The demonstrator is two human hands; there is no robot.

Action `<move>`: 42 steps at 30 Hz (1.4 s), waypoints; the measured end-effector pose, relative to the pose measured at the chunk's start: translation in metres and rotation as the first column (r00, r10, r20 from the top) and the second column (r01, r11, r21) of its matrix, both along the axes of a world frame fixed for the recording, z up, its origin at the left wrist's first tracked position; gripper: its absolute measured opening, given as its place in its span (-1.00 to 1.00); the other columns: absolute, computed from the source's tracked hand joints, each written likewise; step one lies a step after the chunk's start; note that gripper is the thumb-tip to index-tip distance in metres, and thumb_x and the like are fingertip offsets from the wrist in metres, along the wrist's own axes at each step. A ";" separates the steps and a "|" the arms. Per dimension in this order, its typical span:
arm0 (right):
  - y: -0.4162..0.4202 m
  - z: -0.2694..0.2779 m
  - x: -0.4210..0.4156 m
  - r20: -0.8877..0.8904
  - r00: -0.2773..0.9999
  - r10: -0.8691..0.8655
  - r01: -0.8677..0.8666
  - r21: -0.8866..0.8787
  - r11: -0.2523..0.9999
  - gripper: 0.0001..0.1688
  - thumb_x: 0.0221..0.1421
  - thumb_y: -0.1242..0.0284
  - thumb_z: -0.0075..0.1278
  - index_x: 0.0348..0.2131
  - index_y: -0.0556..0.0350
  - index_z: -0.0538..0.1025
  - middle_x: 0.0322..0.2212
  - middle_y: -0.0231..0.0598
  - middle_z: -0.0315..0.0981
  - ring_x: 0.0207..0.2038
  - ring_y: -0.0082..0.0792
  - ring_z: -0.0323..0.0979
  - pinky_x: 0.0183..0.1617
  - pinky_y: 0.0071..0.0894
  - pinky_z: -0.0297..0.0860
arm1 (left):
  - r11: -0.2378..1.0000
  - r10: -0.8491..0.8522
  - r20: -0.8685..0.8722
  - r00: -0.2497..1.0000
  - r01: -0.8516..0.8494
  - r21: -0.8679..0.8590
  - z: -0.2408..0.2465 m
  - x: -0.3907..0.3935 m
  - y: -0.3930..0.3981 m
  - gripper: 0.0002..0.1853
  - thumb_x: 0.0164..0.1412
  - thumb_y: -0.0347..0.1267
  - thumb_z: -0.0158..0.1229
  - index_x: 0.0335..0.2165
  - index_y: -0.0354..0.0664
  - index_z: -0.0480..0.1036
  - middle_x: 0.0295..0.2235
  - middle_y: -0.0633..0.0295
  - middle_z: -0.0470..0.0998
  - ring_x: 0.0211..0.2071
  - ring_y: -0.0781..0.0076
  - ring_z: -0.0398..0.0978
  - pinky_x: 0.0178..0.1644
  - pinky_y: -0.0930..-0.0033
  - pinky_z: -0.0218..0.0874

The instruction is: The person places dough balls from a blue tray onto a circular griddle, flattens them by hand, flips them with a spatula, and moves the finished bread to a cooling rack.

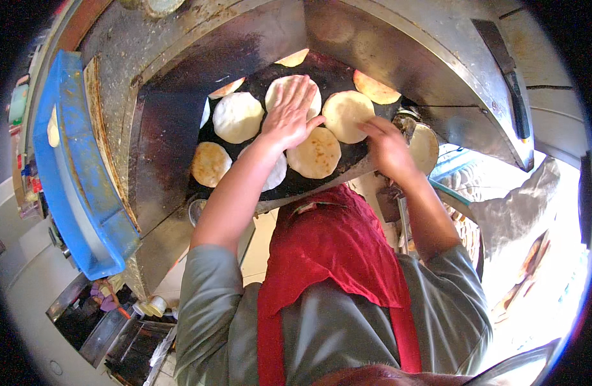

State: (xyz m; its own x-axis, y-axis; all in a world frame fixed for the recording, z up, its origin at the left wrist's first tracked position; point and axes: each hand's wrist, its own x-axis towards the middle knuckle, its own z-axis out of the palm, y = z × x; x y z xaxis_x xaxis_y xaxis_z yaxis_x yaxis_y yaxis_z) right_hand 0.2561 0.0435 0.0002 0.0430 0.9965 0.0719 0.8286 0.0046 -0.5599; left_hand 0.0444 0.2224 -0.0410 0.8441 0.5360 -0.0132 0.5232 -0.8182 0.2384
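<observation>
My left hand (pixel 290 118) lies palm down on a pale flatbread (pixel 314 100), fingers slightly spread. Beneath is a dark griddle (pixel 357 153) inside a metal surround. My right hand (pixel 391 148), blurred, has its fingertips at the right edge of another pale flatbread (pixel 348 116); whether they pinch it is unclear. A brown-spotted flatbread (pixel 314 153) lies between the hands, nearer to me. To the left are a pale round (pixel 238 118) and a browned one (pixel 211 164). My left forearm partly covers a whitish round (pixel 275 174).
Several flatbreads stand along the griddle's back edge, one at the right wall (pixel 377 88). Another flatbread (pixel 424 148) sits beyond my right hand. A blue plastic tub (pixel 120 231) is at left. A broad-bladed tool with a black handle (pixel 517 106) rests on the right metal ledge.
</observation>
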 end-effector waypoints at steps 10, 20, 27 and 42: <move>-0.091 -0.023 0.036 0.147 0.958 -0.246 0.219 0.177 0.959 -0.72 -0.12 0.68 0.11 -0.30 0.18 0.49 -0.25 -0.12 0.32 -0.23 -0.19 0.41 -0.21 -0.33 0.41 | 0.995 -0.099 0.004 0.995 0.099 -0.014 -0.008 -0.012 -0.024 -0.15 0.26 0.12 -0.06 0.29 -0.21 0.04 0.35 0.07 -0.04 0.38 0.05 -0.17 0.40 -0.13 -0.40; -0.050 0.026 0.004 -0.019 0.980 -0.197 0.192 0.332 0.923 -0.80 -0.27 0.74 0.03 -0.48 0.26 0.50 -0.43 -0.18 0.32 -0.45 -0.28 0.37 -0.41 -0.46 0.36 | 0.983 0.129 0.085 0.988 -0.117 -0.142 0.022 -0.109 -0.057 -0.32 0.31 -0.03 -0.04 0.21 -0.28 0.19 0.30 0.02 0.09 0.33 -0.02 -0.01 0.40 -0.11 -0.34; 0.090 -0.032 -0.065 0.185 0.927 0.325 -0.347 0.102 0.932 -0.68 -0.20 0.49 0.12 -0.31 0.12 0.55 -0.20 -0.13 0.44 -0.19 -0.10 0.48 -0.19 -0.20 0.51 | 0.925 0.242 0.274 0.931 -0.137 -0.354 0.047 -0.151 -0.113 -0.42 0.32 -0.17 -0.03 0.19 -0.26 0.21 0.27 -0.01 0.17 0.31 -0.12 0.03 0.35 -0.15 -0.23; 0.115 -0.013 -0.051 0.224 0.802 0.554 -0.596 0.361 0.717 -0.54 -0.29 0.52 0.14 -0.23 0.09 0.55 -0.19 -0.14 0.46 -0.12 -0.09 0.48 -0.11 -0.25 0.50 | 0.789 0.509 0.237 0.827 -0.340 -0.512 0.062 -0.179 -0.171 -0.51 0.39 -0.25 -0.21 0.18 -0.25 0.25 0.25 0.01 0.22 0.31 -0.10 0.05 0.37 -0.05 -0.22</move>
State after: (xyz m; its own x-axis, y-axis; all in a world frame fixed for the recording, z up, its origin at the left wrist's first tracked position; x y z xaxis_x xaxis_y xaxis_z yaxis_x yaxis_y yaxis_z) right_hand 0.2051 0.1582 -0.0125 -0.5568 0.7078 0.4347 0.6395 0.6993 -0.3195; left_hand -0.1348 0.0513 0.0209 0.5222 0.8486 -0.0854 0.6041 -0.2974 0.7393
